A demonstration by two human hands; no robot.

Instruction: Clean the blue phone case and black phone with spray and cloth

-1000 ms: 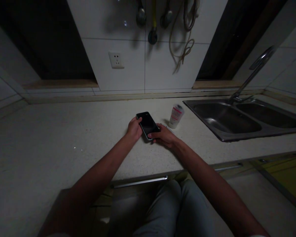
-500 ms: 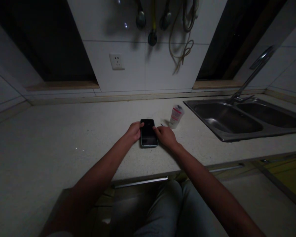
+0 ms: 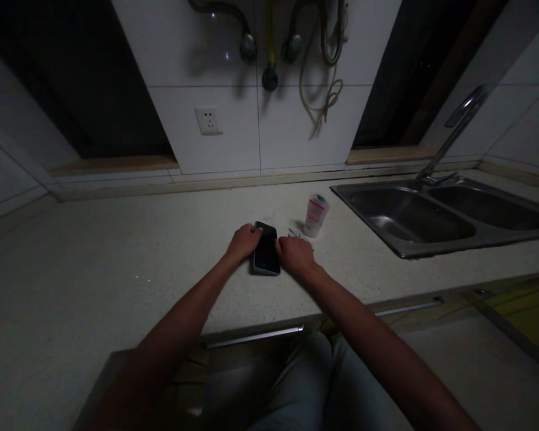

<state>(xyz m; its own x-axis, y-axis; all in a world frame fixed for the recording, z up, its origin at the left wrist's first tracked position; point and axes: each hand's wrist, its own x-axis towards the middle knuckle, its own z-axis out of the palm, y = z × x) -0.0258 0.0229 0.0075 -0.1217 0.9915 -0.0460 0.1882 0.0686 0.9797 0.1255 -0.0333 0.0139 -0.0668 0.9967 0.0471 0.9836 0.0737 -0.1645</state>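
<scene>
A black phone (image 3: 266,253) with a dark screen lies flat on the pale countertop (image 3: 117,251), its long side pointing away from me. My left hand (image 3: 244,242) curls against the phone's left edge, fingertips on its top corner. My right hand (image 3: 295,255) curls against its right edge. Both hands grip the phone between them. A small white cup (image 3: 315,215) with a red label stands just right of my right hand, apart from it.
A steel double sink (image 3: 435,218) with a tall tap (image 3: 453,131) fills the right side. A wall socket (image 3: 209,120), hanging hoses and a looped cord (image 3: 323,90) are on the tiled wall behind. A drawer handle (image 3: 256,335) runs under the counter edge.
The phone was held tilted and angled above the counter; it now lies flat and straight. Both hands have closed in along its sides.
</scene>
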